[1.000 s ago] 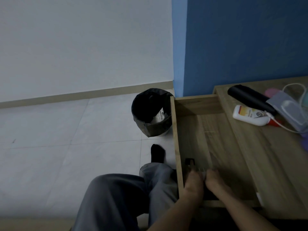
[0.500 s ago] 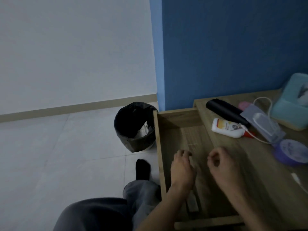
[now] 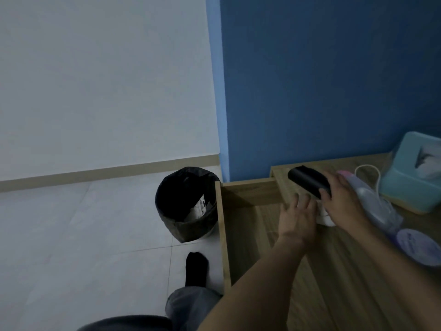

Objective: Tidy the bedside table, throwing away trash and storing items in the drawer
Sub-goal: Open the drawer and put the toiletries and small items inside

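Note:
The wooden bedside table (image 3: 334, 285) has its drawer (image 3: 223, 235) pulled open on the left. A long black case (image 3: 306, 182) lies at the table's back left corner. My right hand (image 3: 341, 203) grips its right end, thumb under and fingers over. A white bottle (image 3: 325, 218) lies just in front of it, mostly hidden by both hands. My left hand (image 3: 297, 218) reaches over the drawer's edge with spread, straight fingers at the bottle's left end.
A black-lined trash bin (image 3: 188, 206) holding a printed wrapper stands on the tiled floor left of the drawer. On the table to the right are a clear pouch with a white cord (image 3: 374, 206), a purple round tin (image 3: 417, 246), and a teal tissue box (image 3: 415, 173).
Both hands have left the front of the drawer and moved up to the table's back left. The right hand has closed on the black case; the left has spread open by the white bottle.

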### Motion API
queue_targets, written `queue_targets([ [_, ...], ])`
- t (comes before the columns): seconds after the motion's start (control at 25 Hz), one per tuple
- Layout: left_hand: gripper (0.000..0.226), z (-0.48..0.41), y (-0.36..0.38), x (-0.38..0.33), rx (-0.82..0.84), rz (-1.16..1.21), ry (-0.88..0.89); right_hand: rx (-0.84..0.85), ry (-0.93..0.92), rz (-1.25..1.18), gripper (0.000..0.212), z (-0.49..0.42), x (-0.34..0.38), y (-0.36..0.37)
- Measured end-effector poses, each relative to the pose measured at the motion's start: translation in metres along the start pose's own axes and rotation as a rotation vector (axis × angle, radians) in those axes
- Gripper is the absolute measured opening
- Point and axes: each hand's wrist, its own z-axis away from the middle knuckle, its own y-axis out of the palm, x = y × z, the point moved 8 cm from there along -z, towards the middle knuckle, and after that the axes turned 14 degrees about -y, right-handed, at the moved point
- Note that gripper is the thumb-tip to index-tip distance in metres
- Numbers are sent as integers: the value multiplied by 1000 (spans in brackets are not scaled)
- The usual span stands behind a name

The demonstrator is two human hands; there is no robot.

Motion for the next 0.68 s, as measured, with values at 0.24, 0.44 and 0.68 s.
queue_targets([
  [0.24,51,6,-8,16,-56,151,67,404,195,314,61,-24,-37,39],
  [0.44,70,9,-14,16,65,-75,47,455,267,306,60,-20,-35,33],
  [0.68,73,49,-1,99,179,307,-295,353,210,350,59,-11,3,18],
])
